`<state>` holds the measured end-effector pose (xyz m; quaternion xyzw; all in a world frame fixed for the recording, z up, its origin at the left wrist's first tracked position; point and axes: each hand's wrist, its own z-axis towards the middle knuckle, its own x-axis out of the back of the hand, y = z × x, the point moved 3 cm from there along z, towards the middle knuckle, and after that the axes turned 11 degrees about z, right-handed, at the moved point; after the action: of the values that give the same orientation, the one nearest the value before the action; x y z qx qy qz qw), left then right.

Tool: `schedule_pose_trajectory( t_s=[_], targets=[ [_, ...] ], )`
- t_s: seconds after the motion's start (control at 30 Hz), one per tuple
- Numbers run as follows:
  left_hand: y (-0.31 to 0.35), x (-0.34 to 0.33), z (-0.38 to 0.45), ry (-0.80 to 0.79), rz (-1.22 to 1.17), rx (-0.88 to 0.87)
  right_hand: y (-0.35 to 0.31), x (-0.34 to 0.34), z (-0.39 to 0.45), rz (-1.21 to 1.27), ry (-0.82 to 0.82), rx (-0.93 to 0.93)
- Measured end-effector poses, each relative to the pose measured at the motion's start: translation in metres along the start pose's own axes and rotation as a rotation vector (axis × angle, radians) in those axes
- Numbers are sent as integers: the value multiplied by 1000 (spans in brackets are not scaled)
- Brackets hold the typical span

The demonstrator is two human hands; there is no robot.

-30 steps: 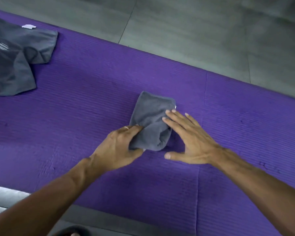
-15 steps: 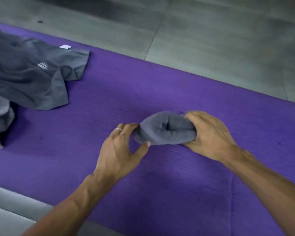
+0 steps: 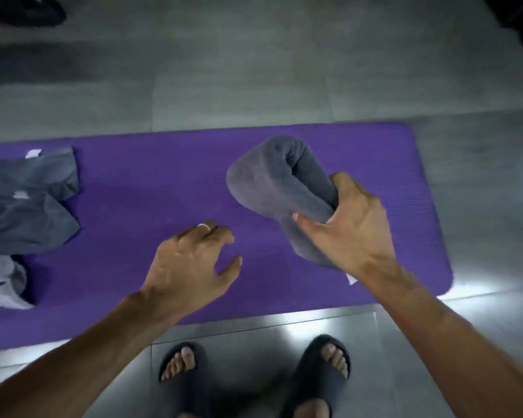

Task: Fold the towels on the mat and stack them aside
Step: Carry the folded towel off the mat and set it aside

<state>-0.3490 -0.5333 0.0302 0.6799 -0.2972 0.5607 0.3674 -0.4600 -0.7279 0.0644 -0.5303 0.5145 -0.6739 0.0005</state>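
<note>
My right hand (image 3: pixel 349 224) grips a folded dark grey towel (image 3: pixel 272 182) and holds it up above the right half of the purple mat (image 3: pixel 151 188). The towel is doubled over into a thick bundle, and a white tag shows below my wrist. My left hand (image 3: pixel 191 263) hovers over the middle of the mat with fingers loosely curled, holding nothing. At the mat's left end lies a loose heap of grey towels (image 3: pixel 24 203), with a lighter grey towel (image 3: pixel 3 282) below it.
The mat lies on a grey tiled floor (image 3: pixel 254 86). My feet in dark sandals (image 3: pixel 320 378) stand on the tiles just in front of the mat's near edge. Dark objects sit at the far corners of the view.
The towel has been lifted off the mat in my right hand alone. My left hand let go of it and drew back. The view has pulled up and away from the mat.
</note>
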Motion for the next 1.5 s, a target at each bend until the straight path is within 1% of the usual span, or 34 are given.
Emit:
schedule_pose_trajectory(
  t_s=[0.17, 0.3, 0.37, 0.47, 0.57, 0.7, 0.87, 1.0, 1.23, 1.33, 1.5],
  targets=[
    [94, 138, 12, -37, 12, -103, -56, 153, -45, 86, 171, -170],
    [190, 228, 14, -94, 39, -165, -81, 270, -73, 113, 247, -238],
    [236, 261, 13, -98, 41, -187, -85, 324, -83, 116, 268, -238],
    [305, 306, 13, -118, 34, -172, -85, 406, -95, 136, 285, -215],
    [365, 345, 13, -63, 29, -162, -86, 489, -107, 107, 282, -186],
    [429, 397, 25, -19, 4, -102, -83, 584, -114, 83, 332, -177],
    [492, 450, 62, 24, -14, -68, -69, 671, -98, 95, 380, -195],
    [537, 470, 110, 35, -32, -69, -49, 724, -63, 100, 405, -201],
    [617, 490, 219, 10, -19, -120, -15, 814, 31, 88, 460, -219],
    [644, 502, 262, -16, -16, -107, -6, 852, 74, 101, 465, -213],
    [693, 514, 347, 2, 10, -81, 26, 907, 161, 130, 480, -160]
  ],
)
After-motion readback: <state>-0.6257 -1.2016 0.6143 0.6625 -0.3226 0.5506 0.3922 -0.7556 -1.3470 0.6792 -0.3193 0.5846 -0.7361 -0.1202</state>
